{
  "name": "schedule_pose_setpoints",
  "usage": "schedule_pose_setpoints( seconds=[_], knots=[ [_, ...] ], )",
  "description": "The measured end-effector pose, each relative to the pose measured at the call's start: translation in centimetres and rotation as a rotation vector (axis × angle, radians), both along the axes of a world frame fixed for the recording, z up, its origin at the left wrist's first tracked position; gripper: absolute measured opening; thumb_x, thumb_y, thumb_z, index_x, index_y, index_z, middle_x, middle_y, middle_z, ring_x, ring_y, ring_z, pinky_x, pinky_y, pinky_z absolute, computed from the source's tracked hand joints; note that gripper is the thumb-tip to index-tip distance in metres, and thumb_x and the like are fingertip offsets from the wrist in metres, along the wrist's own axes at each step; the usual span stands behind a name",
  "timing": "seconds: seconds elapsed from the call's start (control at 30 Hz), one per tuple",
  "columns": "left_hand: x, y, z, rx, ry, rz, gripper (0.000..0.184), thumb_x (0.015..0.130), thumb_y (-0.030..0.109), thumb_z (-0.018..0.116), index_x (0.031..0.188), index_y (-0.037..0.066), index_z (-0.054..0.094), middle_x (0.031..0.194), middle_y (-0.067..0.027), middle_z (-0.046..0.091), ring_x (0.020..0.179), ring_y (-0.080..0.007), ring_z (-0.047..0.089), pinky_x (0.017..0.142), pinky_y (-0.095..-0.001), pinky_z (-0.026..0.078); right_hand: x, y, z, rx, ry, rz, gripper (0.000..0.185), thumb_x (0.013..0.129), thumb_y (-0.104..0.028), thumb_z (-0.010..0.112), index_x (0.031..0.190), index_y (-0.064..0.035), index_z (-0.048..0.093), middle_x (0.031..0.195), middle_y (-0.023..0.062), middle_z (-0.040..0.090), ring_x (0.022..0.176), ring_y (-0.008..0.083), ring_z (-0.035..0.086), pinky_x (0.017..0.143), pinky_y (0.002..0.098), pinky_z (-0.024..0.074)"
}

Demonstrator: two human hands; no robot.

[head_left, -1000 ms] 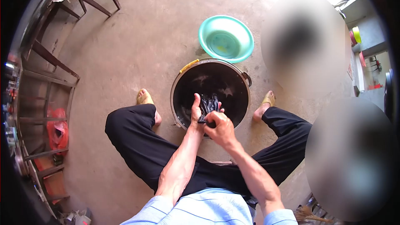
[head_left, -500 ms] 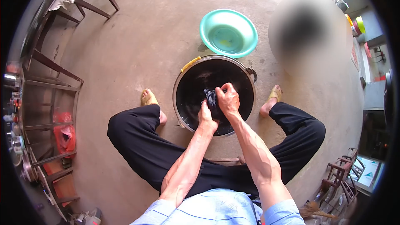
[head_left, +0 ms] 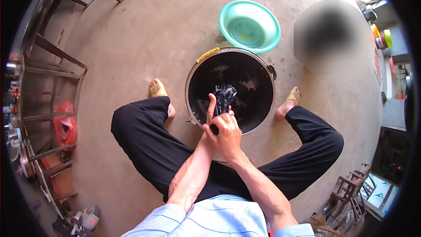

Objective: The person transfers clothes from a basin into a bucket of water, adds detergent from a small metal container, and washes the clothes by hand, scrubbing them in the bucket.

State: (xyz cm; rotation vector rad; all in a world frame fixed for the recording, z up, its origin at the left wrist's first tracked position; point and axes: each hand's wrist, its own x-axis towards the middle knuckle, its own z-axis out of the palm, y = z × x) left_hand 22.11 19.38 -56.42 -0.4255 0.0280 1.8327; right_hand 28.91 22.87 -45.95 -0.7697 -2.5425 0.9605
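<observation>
A dark, wet-looking cloth [head_left: 226,96] is bunched over the near part of a round black tub [head_left: 258,98] that holds dark liquid. My right hand [head_left: 227,134] is closed on the cloth's near end, knuckles up. Beneath and to the left of it is my left hand [head_left: 211,113], its thumb stretched out along the cloth and its palm under the bundle; most of its fingers are hidden. The two hands touch each other at the tub's near rim.
A green basin [head_left: 250,26] sits just beyond the tub. Wooden furniture and a red plastic bag [head_left: 65,127] stand on the left. At the lower right are small wooden chairs [head_left: 346,191] and a broom [head_left: 324,224]. A blurred patch covers the upper right.
My right hand has come back toward me and over my left hand, whose thumb now points forward. The cloth is stretched out away from me. The tub and basin sit higher in view.
</observation>
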Motion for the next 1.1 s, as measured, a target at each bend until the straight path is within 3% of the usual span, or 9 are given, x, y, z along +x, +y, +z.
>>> schedule_pose_setpoints(
  seconds=[0.1, 0.2, 0.3, 0.5, 0.73, 0.8, 0.9, 1.0, 1.1],
  knots=[
    [2.4, 1.2, -4.1, 0.163, -0.204, 0.228, 0.043, 0.098, 0.054, 0.048, 0.119, 0.018, 0.061, 0.098, 0.0007, 0.063, 0.096, -0.0153, 0.063, 0.092, -0.0358, 0.050, -2.9, 2.9, -2.9, 0.009, 0.048, -0.106, 0.018, 0.078, -0.025, 0.075, 0.081, -0.0100, 0.066, 0.081, 0.0081, 0.064, 0.077, 0.0295, 0.066, 0.068, 0.0407, 0.0539],
    [1.1, 3.8, 0.6, -0.661, 0.051, 0.052, 0.040, 0.099, 0.047, 0.044, 0.124, 0.019, 0.059, 0.120, -0.0021, 0.066, 0.112, -0.0213, 0.062, 0.097, -0.0393, 0.050, -5.7, 7.9, -5.3, -0.085, -0.299, -0.239, 0.033, 0.083, -0.039, 0.070, 0.092, -0.0074, 0.069, 0.089, 0.0158, 0.071, 0.083, 0.0357, 0.069, 0.073, 0.0443, 0.0553],
    [-0.4, 5.2, -0.2, -0.707, 0.102, 0.068, 0.041, 0.098, 0.048, 0.044, 0.120, 0.019, 0.062, 0.117, -0.0020, 0.068, 0.110, -0.0234, 0.064, 0.097, -0.0422, 0.050, -5.6, 10.5, -6.1, -0.168, -0.206, -0.383, 0.037, 0.085, -0.042, 0.067, 0.096, -0.0069, 0.069, 0.093, 0.0174, 0.070, 0.090, 0.0379, 0.068, 0.079, 0.0464, 0.0538],
    [-1.5, 3.7, -0.7, -0.465, 0.128, 0.203, 0.070, 0.096, 0.066, 0.040, 0.126, 0.006, 0.059, 0.115, -0.0144, 0.068, 0.101, -0.0331, 0.066, 0.096, -0.0494, 0.052, 1.3, 8.6, -5.6, -0.561, 0.101, -0.134, 0.027, 0.078, -0.023, 0.075, 0.088, -0.0004, 0.064, 0.094, 0.0141, 0.066, 0.095, 0.0294, 0.064, 0.085, 0.0370, 0.0503],
    [-0.8, 0.9, -1.0, -0.048, 0.008, -0.105, 0.074, 0.085, 0.070, 0.057, 0.120, 0.004, 0.059, 0.100, -0.0118, 0.068, 0.076, -0.0259, 0.068, 0.074, -0.0440, 0.059, 1.4, 0.0, 0.9, -0.076, -0.032, 0.014, 0.021, 0.070, -0.014, 0.078, 0.078, -0.0064, 0.060, 0.086, 0.0079, 0.062, 0.086, 0.0293, 0.061, 0.077, 0.0399, 0.0511],
    [-0.4, 0.7, -1.0, -0.259, 0.094, -0.124, 0.061, 0.087, 0.068, 0.058, 0.103, 0.009, 0.061, 0.091, -0.0067, 0.066, 0.069, -0.0214, 0.064, 0.068, -0.0353, 0.055, 0.5, 0.3, -0.2, 0.023, -0.008, 0.030, 0.019, 0.070, -0.016, 0.077, 0.078, -0.0087, 0.061, 0.083, 0.0068, 0.060, 0.083, 0.0281, 0.061, 0.071, 0.0395, 0.0520],
    [4.3, 1.7, -4.6, 0.191, 0.376, 0.531, 0.036, 0.102, 0.040, 0.047, 0.126, 0.013, 0.053, 0.122, -0.0067, 0.060, 0.105, -0.0141, 0.060, 0.098, -0.0339, 0.050, -2.1, 3.1, -3.3, 0.081, 0.022, 0.017, 0.017, 0.073, -0.020, 0.075, 0.079, -0.0096, 0.064, 0.078, 0.0090, 0.064, 0.076, 0.0291, 0.065, 0.065, 0.0396, 0.0537],
    [1.7, 3.7, 0.3, -0.527, 0.012, 0.061, 0.035, 0.101, 0.038, 0.039, 0.120, 0.016, 0.058, 0.118, -0.0046, 0.065, 0.112, -0.0218, 0.061, 0.099, -0.0400, 0.050, -5.1, 8.4, -4.8, -0.095, -0.307, -0.222, 0.023, 0.080, -0.031, 0.071, 0.085, -0.0083, 0.068, 0.080, 0.0155, 0.071, 0.076, 0.0364, 0.069, 0.068, 0.0455, 0.0554],
    [0.1, 5.2, 1.9, -0.697, 0.074, 0.039, 0.040, 0.099, 0.042, 0.043, 0.125, 0.017, 0.059, 0.116, -0.0037, 0.067, 0.107, -0.0236, 0.065, 0.095, -0.0428, 0.052, -4.9, 11.2, -5.6, -0.042, -0.110, -0.223, 0.029, 0.083, -0.038, 0.070, 0.090, -0.0099, 0.067, 0.085, 0.0176, 0.071, 0.081, 0.0365, 0.069, 0.071, 0.0460, 0.0546]
  ],
)
